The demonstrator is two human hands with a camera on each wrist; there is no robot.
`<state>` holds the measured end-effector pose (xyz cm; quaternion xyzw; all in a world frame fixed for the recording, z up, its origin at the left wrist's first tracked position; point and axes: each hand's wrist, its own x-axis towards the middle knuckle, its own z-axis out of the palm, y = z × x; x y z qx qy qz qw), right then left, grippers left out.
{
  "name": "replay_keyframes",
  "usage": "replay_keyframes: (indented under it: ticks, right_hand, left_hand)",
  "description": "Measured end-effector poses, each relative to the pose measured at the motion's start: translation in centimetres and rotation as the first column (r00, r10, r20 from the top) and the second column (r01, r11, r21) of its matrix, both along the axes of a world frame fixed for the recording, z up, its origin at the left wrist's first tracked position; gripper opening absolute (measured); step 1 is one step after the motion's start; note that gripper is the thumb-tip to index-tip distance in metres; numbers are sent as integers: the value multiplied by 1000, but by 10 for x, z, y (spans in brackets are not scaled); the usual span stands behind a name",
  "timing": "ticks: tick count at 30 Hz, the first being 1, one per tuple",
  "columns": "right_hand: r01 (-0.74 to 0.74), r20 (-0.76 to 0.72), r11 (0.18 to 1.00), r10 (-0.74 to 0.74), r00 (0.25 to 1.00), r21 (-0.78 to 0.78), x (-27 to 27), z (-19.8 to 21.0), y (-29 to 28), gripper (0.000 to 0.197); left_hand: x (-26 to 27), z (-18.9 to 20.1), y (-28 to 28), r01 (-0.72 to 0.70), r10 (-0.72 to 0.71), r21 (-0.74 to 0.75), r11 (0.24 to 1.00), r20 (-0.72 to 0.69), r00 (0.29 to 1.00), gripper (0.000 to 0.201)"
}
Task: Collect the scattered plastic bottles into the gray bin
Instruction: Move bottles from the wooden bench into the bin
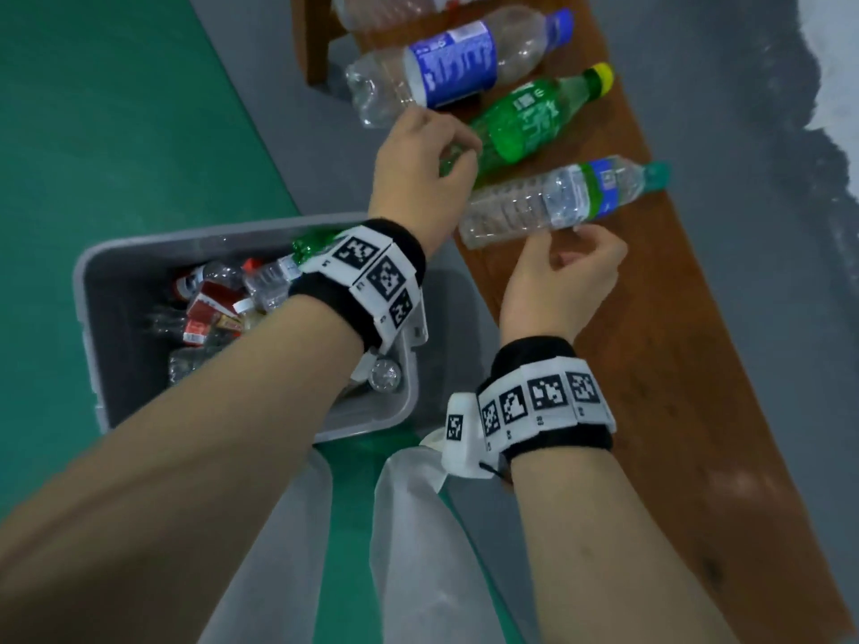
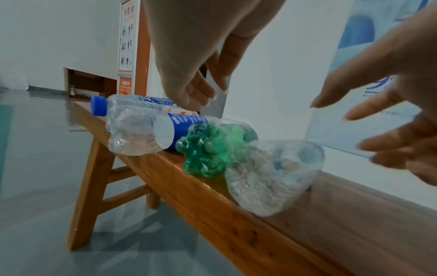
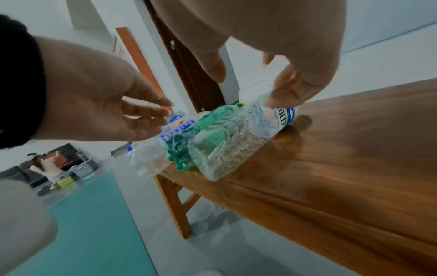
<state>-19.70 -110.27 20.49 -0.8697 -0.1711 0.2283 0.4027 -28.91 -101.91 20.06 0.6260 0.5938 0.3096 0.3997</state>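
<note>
Three plastic bottles lie side by side on the wooden bench (image 1: 660, 364): a blue-labelled clear one (image 1: 455, 62), a green one with a yellow cap (image 1: 525, 123), and a clear ribbed one with a green cap (image 1: 548, 202). My left hand (image 1: 460, 155) hovers over the green bottle's (image 2: 208, 149) base with loosely bent fingers and holds nothing. Beside the ribbed bottle (image 2: 272, 177), my right hand (image 1: 576, 253) has its fingers spread, and its fingertips (image 3: 283, 89) just touch the bottle's (image 3: 227, 149) top. The gray bin (image 1: 186, 234) stands on the floor at the left, holding several bottles.
Another clear bottle (image 1: 372, 7) lies at the bench's far end. The bench's near half is bare wood. The floor is grey, with a green mat (image 1: 116, 109) under and left of the bin. My legs in light trousers (image 1: 409, 527) stand between the bin and the bench.
</note>
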Motion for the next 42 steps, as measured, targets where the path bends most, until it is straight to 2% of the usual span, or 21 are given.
replay_keyframes:
  ticks: [4, 7, 9, 11, 13, 15, 16, 19, 20, 23, 27, 28, 31, 35, 37, 40, 42]
  right_hand:
    - [107, -172, 981, -134, 976, -160, 20, 3, 31, 80]
    - [147, -340, 958, -227, 913, -246, 30, -2, 47, 106]
    - [150, -446, 959, -246, 860, -239, 34, -10, 48, 106]
    - [121, -505, 962, -232, 831, -244, 35, -17, 42, 95]
    - [105, -542, 966, -221, 811, -237, 34, -23, 32, 86]
    - [77, -577, 976, -182, 796, -202, 32, -27, 21, 89]
    - [57, -589, 981, -157, 793, -185, 33, -29, 16, 89]
    - [-16, -646, 992, -71, 760, -128, 37, -30, -2, 65]
    - [-38, -662, 993, -45, 748, -110, 39, -31, -9, 64]
    - [-96, -658, 993, 26, 752, -70, 32, -31, -32, 77]
    - [-231, -573, 964, 114, 812, -135, 0, -33, -61, 100]
    - [-257, -569, 957, 136, 811, -137, -12, -34, -66, 101]
    - [-363, -618, 924, 217, 755, -119, -52, -48, -75, 76]
    - [-520, -663, 833, 282, 693, -190, -124, -81, -71, 62]
    - [-611, -693, 752, 305, 654, -246, -166, -99, -64, 68]
    - [-714, -714, 630, 345, 610, -305, -223, -123, -54, 92]
    - [-769, -722, 550, 381, 577, -325, -254, -138, -47, 85]
  left_hand:
    - [18, -5, 28, -14, 21, 56, 998, -136, 991, 29]
    - [26, -14, 34, 68, -80, -53, 996, -285, 955, 36]
    - [30, -16, 33, 108, -150, -139, 984, -342, 927, 38]
    - [34, -18, 28, 124, -192, -207, 970, -346, 918, 38]
    - [37, -22, 22, 144, -225, -261, 954, -310, 924, 48]
    - [37, -25, 15, 165, -247, -297, 941, -262, 933, 56]
    - [37, -27, 11, 174, -256, -306, 936, -253, 933, 56]
    - [32, -28, -4, 190, -265, -311, 931, -220, 939, 52]
    - [27, -29, -11, 189, -256, -312, 931, -188, 948, 51]
    - [4, -30, -43, 164, -195, -306, 938, -73, 978, 57]
    - [-45, -36, -92, 140, -119, -313, 939, 86, 989, 67]
    - [-62, -41, -103, 125, -92, -328, 936, 115, 989, 68]
    - [-114, -58, -126, 29, 36, -419, 907, 147, 988, 68]
    - [-187, -87, -143, -194, 249, -532, 824, 32, 968, 68]
    - [-225, -104, -149, -321, 352, -571, 756, -58, 934, 68]
    - [-278, -137, -156, -483, 435, -594, 643, -235, 869, 67]
    - [-310, -157, -157, -553, 464, -602, 577, -316, 828, 69]
